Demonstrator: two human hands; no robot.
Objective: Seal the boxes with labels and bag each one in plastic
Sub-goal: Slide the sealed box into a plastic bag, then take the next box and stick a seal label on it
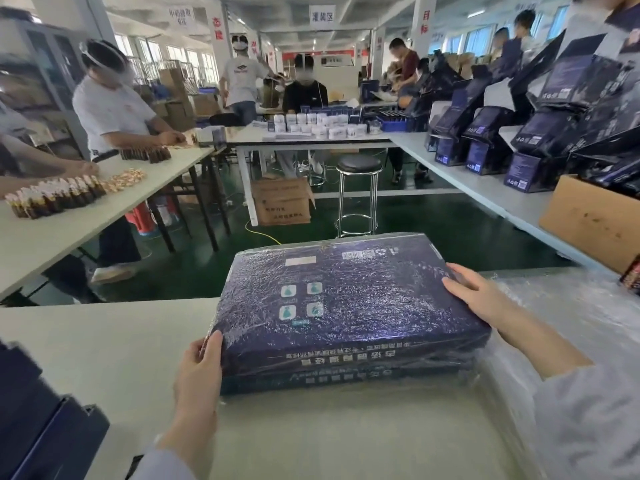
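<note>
Plastic film crinkles over the dark blue box (349,299) that I hold flat on top of a second box of the same kind (346,379), the pair stacked at the far edge of the white table (104,348). My left hand (199,368) grips the near left corner of the stack, thumb on the top face and the other fingers hidden behind the side, so I judge them curled around it. My right hand (474,294) lies on the right edge of the top box, fingers stretched flat, pressing rather than clutching. I hold it at opposite sides like this, I think, to square the bagged box with the one under it and keep the slippery wrap from sliding.

Loose clear plastic (571,327) lies heaped just beside the stack on my right, close at hand for the next bagging. More dark blue boxes (38,420) sit at my left, near the table's front, probably waiting for labels and bags. This box looks already wrapped; whether its label seal is on I cannot tell.
</note>
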